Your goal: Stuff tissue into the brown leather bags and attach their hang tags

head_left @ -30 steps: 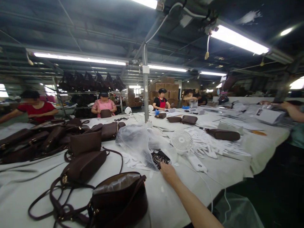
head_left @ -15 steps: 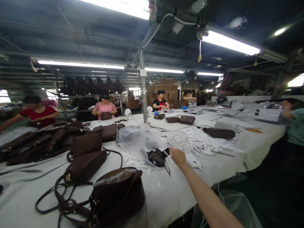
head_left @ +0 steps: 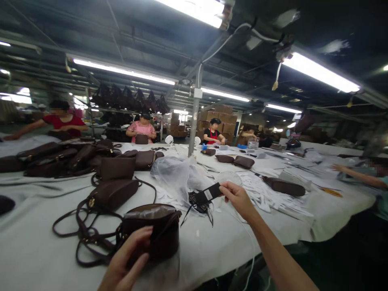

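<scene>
While a black tag is pinched by the right hand, left hand raised, fingers loosely parted, brown bag behind.

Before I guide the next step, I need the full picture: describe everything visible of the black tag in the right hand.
The black tag is flat, rectangular and card-like, with a small pale label on its face. It tilts above the table, one end pinched by the right hand, the other by the plastic bag's mouth.

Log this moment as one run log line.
right hand: pinching black tag | left hand: open, at brown bag with open top, contact unclear | clear plastic bag: on table, more black tags by its mouth
</scene>
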The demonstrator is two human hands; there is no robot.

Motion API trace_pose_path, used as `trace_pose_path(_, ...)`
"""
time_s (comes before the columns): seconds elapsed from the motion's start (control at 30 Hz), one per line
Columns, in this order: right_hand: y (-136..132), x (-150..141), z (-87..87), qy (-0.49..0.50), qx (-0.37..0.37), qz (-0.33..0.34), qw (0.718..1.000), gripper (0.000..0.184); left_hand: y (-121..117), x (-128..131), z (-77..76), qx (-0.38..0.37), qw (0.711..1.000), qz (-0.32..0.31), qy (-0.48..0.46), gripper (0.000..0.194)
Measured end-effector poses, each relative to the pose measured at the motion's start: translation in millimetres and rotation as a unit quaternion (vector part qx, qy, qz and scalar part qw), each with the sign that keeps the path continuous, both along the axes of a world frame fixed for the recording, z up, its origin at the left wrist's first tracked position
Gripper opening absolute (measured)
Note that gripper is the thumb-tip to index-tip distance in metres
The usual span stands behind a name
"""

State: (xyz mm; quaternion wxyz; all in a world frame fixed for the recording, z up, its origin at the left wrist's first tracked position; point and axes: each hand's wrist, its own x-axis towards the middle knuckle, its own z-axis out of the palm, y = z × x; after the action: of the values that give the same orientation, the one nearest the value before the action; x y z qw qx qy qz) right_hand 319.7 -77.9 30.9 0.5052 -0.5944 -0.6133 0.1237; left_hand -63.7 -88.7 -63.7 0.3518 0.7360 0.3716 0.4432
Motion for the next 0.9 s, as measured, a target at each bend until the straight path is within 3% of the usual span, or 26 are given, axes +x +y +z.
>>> trace_pose_path(0.07,-15,-24,15.2,0.009,0.002,0.034,0.999,0.034,-4,33,29.3,0.006,0.999,-0.028,-0.018,0.061)
trace_pose_path(0.13,-28,-43,25.9,-0.011,0.006,0.037,0.999,0.032,-6,62,45.1,-0.02,0.995,-0.081,-0.06,0.075)
trace_pose_path(0.23,-44,-55,31.1,-0.048,0.019,0.004,0.999,0.029,-9,83,40.1,-0.133,0.971,-0.154,-0.122,0.034)
trace_pose_path(0.3,-52,-50,26.8,-0.067,0.02,-0.021,0.997,0.029,-10,79,25.1,-0.199,0.953,-0.163,-0.161,0.029)
trace_pose_path(0.4,-61,-36,7.2,-0.077,-0.018,-0.021,0.997,0.032,-13,48,5.1,-0.217,0.954,-0.135,-0.155,0.025)
trace_pose_path(0.5,-64,-39,-27.5,-0.084,-0.113,0.033,0.989,0.034,-21,13,2.0,-0.127,0.987,-0.098,-0.008,0.022)
trace_pose_path(0.6,-67,-79,-67.8,-0.03,-0.156,0.09,0.983,0.042,-33,-4,11.3,0.0,0.983,-0.083,0.166,0.02)
trace_pose_path(0.63,-69,-101,-80.1,0.014,-0.168,0.139,0.976,0.048,-37,-5,14.8,0.025,0.975,-0.082,0.207,0.019)
trace_pose_path(0.67,-71,-124,-91.0,0.071,-0.191,0.216,0.955,0.057,-41,-5,17.7,0.036,0.968,-0.082,0.235,0.016)
trace_pose_path(0.73,-75,-171,-107.8,0.195,-0.243,0.362,0.879,0.078,-45,-3,21.1,0.031,0.961,-0.08,0.261,0.011)
trace_pose_path(0.77,-76,-191,-113.4,0.232,-0.269,0.401,0.844,0.087,-45,-4,21.7,0.021,0.962,-0.073,0.263,0.01)
trace_pose_path(0.83,-74,-219,-118.5,0.264,-0.316,0.416,0.811,0.091,-44,-11,21.1,-0.008,0.967,-0.05,0.251,0.011)
trace_pose_path(0.9,-68,-232,-115.7,0.238,-0.343,0.391,0.821,0.076,-40,-23,18.3,-0.034,0.976,-0.022,0.214,0.01)
